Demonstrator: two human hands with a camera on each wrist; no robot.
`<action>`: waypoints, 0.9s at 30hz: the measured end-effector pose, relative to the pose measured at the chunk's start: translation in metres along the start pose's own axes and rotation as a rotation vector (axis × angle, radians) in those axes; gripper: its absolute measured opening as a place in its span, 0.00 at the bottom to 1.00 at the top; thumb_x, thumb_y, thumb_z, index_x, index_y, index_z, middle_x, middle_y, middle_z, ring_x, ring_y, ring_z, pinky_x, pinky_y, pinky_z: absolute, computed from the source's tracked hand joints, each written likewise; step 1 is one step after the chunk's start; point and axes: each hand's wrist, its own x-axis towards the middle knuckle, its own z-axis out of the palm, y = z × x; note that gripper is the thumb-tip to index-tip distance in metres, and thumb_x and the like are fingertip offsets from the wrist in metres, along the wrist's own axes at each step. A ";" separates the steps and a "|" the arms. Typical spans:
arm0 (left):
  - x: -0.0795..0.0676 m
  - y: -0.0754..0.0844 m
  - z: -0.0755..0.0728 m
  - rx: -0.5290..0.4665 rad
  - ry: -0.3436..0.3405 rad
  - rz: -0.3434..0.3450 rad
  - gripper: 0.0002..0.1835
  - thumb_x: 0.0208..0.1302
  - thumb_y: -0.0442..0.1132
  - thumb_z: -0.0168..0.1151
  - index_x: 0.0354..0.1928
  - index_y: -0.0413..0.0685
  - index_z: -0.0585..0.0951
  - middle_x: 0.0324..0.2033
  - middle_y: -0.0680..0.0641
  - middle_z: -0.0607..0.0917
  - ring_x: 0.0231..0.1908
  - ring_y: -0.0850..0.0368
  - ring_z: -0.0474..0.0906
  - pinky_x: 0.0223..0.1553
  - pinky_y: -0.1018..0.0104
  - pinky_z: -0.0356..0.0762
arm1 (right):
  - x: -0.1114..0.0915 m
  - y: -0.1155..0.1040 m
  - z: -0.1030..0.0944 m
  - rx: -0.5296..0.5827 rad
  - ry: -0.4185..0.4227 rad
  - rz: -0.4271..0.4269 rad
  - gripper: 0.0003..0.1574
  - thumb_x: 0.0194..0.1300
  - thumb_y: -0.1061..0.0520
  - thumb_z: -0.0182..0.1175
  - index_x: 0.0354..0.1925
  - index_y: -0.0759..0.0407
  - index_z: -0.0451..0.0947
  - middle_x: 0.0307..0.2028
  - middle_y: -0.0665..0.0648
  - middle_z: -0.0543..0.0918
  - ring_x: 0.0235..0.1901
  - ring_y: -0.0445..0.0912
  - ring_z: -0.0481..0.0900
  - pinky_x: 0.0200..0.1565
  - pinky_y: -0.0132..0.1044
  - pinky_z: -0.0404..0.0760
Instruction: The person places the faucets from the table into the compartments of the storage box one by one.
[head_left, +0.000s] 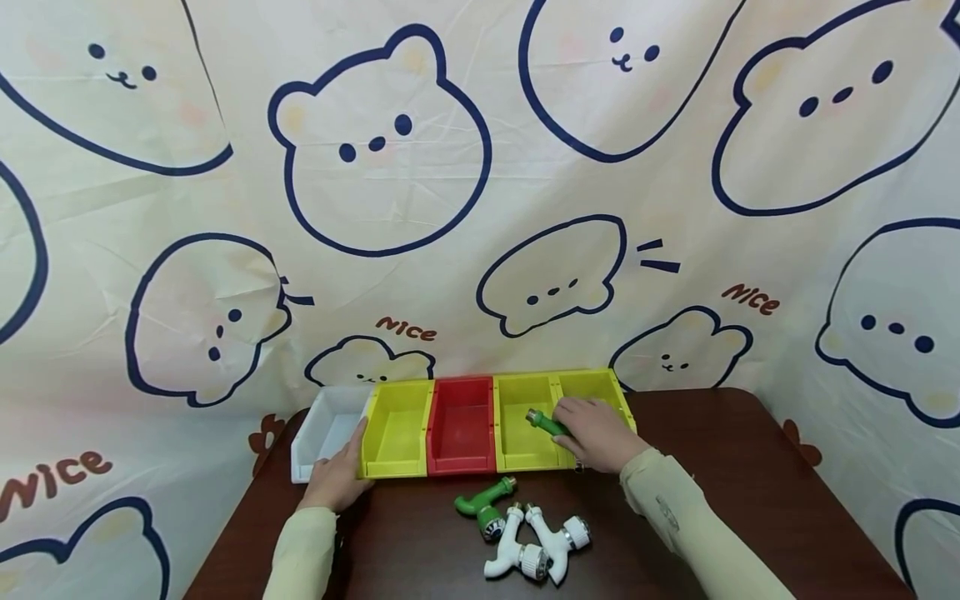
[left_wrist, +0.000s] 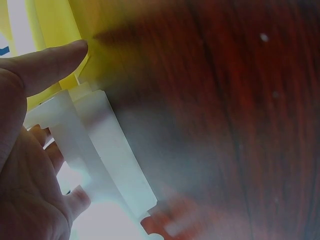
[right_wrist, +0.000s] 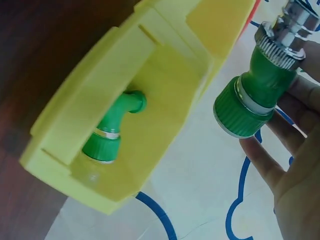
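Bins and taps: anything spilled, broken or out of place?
Nothing clearly stands out: no spill or damage shows. Two white taps and a green tap lie loose at different angles on the table, in front of the bins, but look whole.

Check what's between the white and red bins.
The head view shows one yellow bin between the white bin and red bin, the left hand at its left edge.

Green taps (head_left: 482, 503), white taps (head_left: 511, 552), yellow bins (head_left: 396, 433), red bin (head_left: 461, 425), white bin (head_left: 328, 427), brown wood-grained table (head_left: 412, 542), cream backdrop (head_left: 513, 196) with navy-outlined bears (head_left: 382, 200)
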 end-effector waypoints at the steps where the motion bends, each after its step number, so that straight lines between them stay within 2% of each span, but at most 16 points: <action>1: 0.000 0.000 0.000 -0.002 -0.001 -0.002 0.54 0.66 0.45 0.67 0.83 0.44 0.43 0.70 0.31 0.73 0.63 0.33 0.76 0.63 0.26 0.64 | 0.003 0.000 -0.001 -0.005 0.005 0.000 0.11 0.73 0.48 0.64 0.43 0.52 0.76 0.39 0.49 0.77 0.38 0.44 0.74 0.48 0.52 0.80; 7: -0.001 0.000 0.000 0.004 0.009 0.010 0.54 0.66 0.45 0.67 0.83 0.45 0.42 0.70 0.31 0.73 0.62 0.33 0.77 0.62 0.26 0.65 | 0.020 0.001 -0.003 -0.021 -0.006 0.022 0.12 0.74 0.45 0.63 0.44 0.52 0.77 0.39 0.49 0.77 0.38 0.45 0.74 0.47 0.49 0.79; 20: 0.001 0.000 0.001 -0.005 0.010 0.004 0.54 0.65 0.44 0.67 0.83 0.46 0.42 0.71 0.31 0.72 0.64 0.32 0.76 0.63 0.25 0.64 | 0.046 0.000 -0.002 0.002 -0.044 0.110 0.15 0.75 0.42 0.61 0.47 0.51 0.79 0.46 0.50 0.82 0.50 0.48 0.79 0.60 0.52 0.79; 27: -0.001 0.001 0.000 0.004 0.018 0.018 0.54 0.66 0.44 0.67 0.83 0.45 0.42 0.70 0.31 0.73 0.63 0.33 0.76 0.62 0.27 0.66 | 0.060 0.000 0.008 0.002 -0.041 0.142 0.14 0.75 0.44 0.62 0.48 0.51 0.80 0.49 0.52 0.83 0.52 0.50 0.80 0.59 0.53 0.79</action>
